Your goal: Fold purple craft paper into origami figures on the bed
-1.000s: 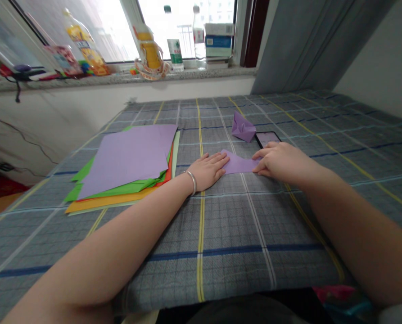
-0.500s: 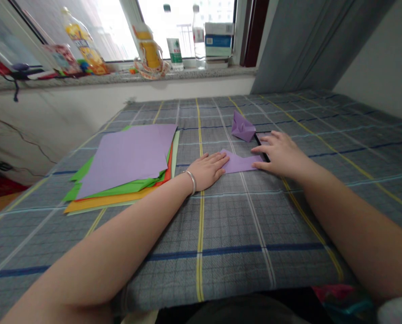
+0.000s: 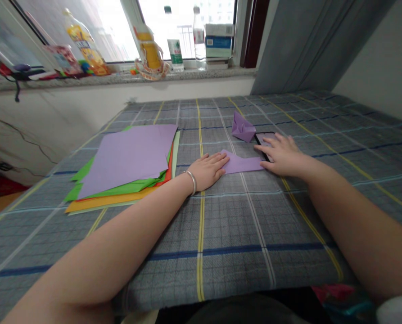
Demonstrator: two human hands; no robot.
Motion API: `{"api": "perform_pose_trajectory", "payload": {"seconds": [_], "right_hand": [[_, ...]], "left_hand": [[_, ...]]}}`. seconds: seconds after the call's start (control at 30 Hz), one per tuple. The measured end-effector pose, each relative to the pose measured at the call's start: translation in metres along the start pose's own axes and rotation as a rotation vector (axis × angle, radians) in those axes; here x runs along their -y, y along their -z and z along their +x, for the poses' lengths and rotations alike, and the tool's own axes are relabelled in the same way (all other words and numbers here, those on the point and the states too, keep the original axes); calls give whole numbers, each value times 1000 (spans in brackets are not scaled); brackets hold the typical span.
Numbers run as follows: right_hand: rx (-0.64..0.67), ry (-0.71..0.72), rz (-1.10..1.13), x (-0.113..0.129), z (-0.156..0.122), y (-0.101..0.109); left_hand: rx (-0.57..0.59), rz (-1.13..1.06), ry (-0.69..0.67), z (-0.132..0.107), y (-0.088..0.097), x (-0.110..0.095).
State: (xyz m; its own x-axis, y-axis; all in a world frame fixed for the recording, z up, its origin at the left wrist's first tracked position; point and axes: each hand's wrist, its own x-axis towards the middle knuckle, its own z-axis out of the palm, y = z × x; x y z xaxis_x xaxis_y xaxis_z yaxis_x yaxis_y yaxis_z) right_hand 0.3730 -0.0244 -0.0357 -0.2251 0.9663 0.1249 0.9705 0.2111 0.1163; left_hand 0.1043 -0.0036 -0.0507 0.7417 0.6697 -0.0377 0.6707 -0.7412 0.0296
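Flat on the checked cloth lies a folded piece of purple paper (image 3: 243,164). My left hand (image 3: 208,171), with a silver bangle at the wrist, rests with outstretched fingers on its left end and hides that part. Over a dark-framed phone (image 3: 263,139) is my right hand (image 3: 282,154), fingers spread, its thumb near the paper's right end. Whether the fingers touch the screen I cannot tell. Behind the phone's left edge stands a folded purple paper boat (image 3: 243,127).
A stack of coloured sheets, purple (image 3: 133,155) on top, lies at the left over green, orange and yellow ones. The windowsill (image 3: 187,75) at the back holds several bottles, a tube (image 3: 175,54) and boxes (image 3: 218,41). A grey curtain (image 3: 309,45) hangs at the right.
My right hand has shifted slightly to the right, uncovering more of the phone and of the paper's right end. My left hand stays in place on the paper.
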Motion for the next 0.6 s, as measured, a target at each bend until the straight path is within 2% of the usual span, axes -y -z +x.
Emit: {"api": "perform_pose_trajectory", "payload": {"seconds": [0.13,0.27,0.47,0.6], "right_hand": [[-8,77,120,-1,5,8],[15,89,199,6,5,14],[61,166,269,10,4,14],[82,190,357,8,4,12]], "left_hand": [[-10,3,-1,-1,0,0],[-16,12,-5,-1,-1,1],[-153,86,27,-4,-3,0],[-192,123,18,-8,0,-3]]}}
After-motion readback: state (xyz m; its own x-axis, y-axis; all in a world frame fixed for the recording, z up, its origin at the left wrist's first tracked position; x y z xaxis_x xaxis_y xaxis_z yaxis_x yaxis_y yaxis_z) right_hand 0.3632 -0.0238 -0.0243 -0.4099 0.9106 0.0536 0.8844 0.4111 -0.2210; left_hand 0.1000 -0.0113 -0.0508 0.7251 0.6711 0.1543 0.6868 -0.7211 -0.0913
